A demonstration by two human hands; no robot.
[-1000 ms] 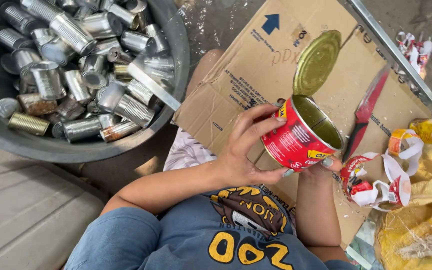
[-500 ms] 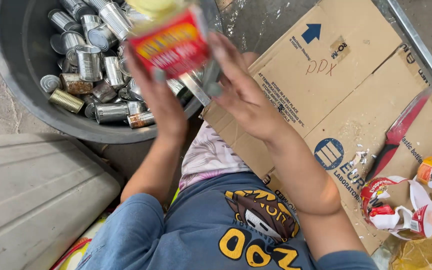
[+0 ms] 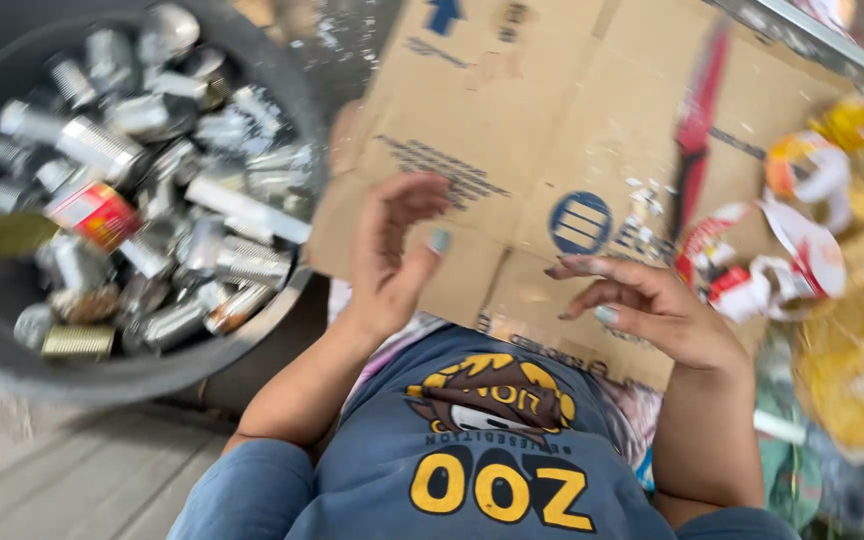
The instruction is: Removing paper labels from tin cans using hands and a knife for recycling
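Note:
My left hand (image 3: pixel 392 255) hovers over the flattened cardboard (image 3: pixel 542 110), fingers loosely curled and holding nothing. My right hand (image 3: pixel 652 310) hangs over the cardboard's near edge, fingers spread and empty. A red-labelled tin can (image 3: pixel 92 212) with a gold lid (image 3: pixel 7 235) beside it lies on top of the bare metal cans (image 3: pixel 202 180) in the large dark tub (image 3: pixel 152 375) at the left. The picture is blurred by motion.
Torn red and white labels (image 3: pixel 772 270) lie on the cardboard at the right, next to a red-handled tool (image 3: pixel 697 120). Yellow plastic bags (image 3: pixel 862 350) sit at the far right. Grey boards (image 3: pixel 62 480) run under the tub.
The red-labelled can left my hands and now lies in the tub among the bare cans. Both hands have dropped back, empty, over the cardboard.

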